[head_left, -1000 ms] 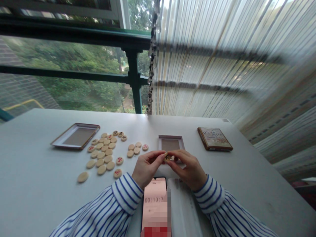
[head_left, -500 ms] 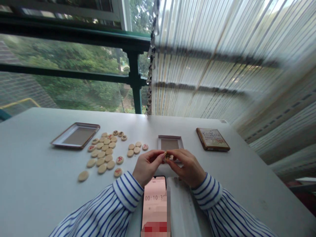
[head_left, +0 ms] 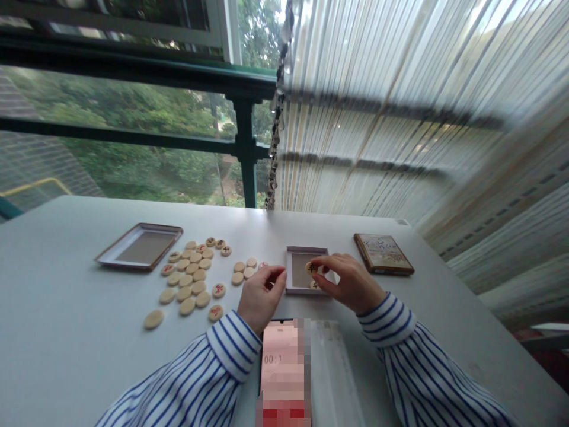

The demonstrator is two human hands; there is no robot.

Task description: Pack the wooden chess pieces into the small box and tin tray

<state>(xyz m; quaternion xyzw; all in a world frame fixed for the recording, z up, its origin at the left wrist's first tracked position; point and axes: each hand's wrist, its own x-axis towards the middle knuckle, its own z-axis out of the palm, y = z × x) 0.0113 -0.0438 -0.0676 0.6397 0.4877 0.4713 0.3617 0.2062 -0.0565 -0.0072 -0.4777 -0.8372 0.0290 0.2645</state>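
Note:
My right hand (head_left: 349, 281) pinches a round wooden Chinese chess piece (head_left: 311, 268) with a black character, over the shallow open box (head_left: 307, 291). Another black-marked piece (head_left: 314, 284) lies inside that box, near its front wall, partly hidden by my right thumb. Left of the box hovers my left hand (head_left: 262, 298), fingertips pressed together with nothing visible in them. Just beyond it is a small group of pieces (head_left: 237, 278), one with a red mark half covered by the hand. A larger cluster of pieces (head_left: 192, 268) spreads further left, most of them blank side up.
An open tray-like lid (head_left: 149, 268) lies at the back left. A closed, printed box (head_left: 383, 252) sits at the right. Close to me are a phone (head_left: 279, 356) showing a timer and a translucent plastic thing (head_left: 335, 367). A string curtain (head_left: 355, 136) hangs behind the table.
My hands have moved apart. The right one carried the chess piece away from the left fingertips to a spot over the box, and the left one now holds nothing visible.

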